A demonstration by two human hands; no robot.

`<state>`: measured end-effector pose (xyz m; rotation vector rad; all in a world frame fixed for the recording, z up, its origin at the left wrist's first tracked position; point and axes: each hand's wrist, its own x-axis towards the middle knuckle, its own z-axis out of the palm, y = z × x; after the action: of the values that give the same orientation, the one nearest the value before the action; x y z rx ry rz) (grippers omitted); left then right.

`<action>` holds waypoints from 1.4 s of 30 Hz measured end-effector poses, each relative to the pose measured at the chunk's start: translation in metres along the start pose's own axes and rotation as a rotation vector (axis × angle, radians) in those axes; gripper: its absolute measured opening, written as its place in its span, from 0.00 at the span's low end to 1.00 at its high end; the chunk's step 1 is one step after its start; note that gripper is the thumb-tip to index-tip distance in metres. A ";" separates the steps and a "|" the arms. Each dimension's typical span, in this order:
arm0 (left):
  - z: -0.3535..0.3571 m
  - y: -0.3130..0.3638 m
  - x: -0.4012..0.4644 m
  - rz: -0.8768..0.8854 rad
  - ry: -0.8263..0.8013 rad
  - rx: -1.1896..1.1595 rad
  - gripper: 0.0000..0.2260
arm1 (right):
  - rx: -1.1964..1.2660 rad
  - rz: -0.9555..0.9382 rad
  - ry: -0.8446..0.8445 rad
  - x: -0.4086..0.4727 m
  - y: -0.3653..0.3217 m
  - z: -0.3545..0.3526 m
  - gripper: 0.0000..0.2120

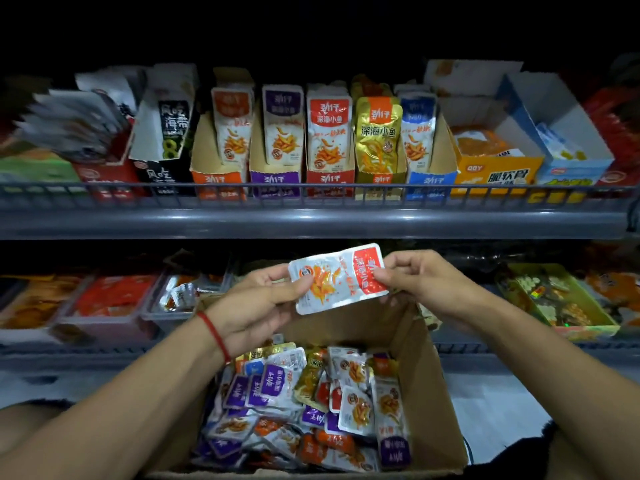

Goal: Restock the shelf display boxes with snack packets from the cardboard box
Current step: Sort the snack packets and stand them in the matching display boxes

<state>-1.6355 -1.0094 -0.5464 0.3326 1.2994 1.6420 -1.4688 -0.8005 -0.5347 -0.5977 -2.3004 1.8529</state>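
Both hands' fingers pinch the red packet (339, 278) above the cardboard box (440, 393), lengthwise left-right, red end rightward.

Held packet (341, 277): white-silver, red end panel, orange fish print. Upper shelf display boxes left to right: orange (219, 183), purple (275, 183), red (329, 181), gold (380, 181), blue (431, 183). Cardboard box (429, 368): brown, holding mixed purple, orange, red, gold packets. Wrist string (214, 336): red.
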 end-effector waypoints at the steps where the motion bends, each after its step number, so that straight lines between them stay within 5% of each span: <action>1: 0.001 0.002 -0.001 0.020 0.001 -0.019 0.20 | 0.041 -0.004 0.022 0.000 -0.003 0.002 0.08; 9: 0.014 0.029 0.004 0.213 0.042 0.015 0.14 | 0.074 -0.138 0.300 0.009 -0.042 0.004 0.06; 19: -0.007 0.060 0.012 0.540 0.283 0.395 0.12 | -0.810 -0.613 0.687 0.060 -0.163 -0.038 0.12; 31: -0.019 0.066 0.012 0.686 0.347 0.636 0.18 | -1.411 -0.580 0.506 0.137 -0.176 -0.020 0.12; 42: -0.019 0.065 0.007 0.654 0.333 0.633 0.18 | -1.634 -0.651 0.605 0.150 -0.173 -0.015 0.17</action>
<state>-1.6860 -1.0119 -0.5005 0.9781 2.1193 1.8133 -1.6397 -0.7593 -0.3869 -0.2951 -2.4965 -0.6450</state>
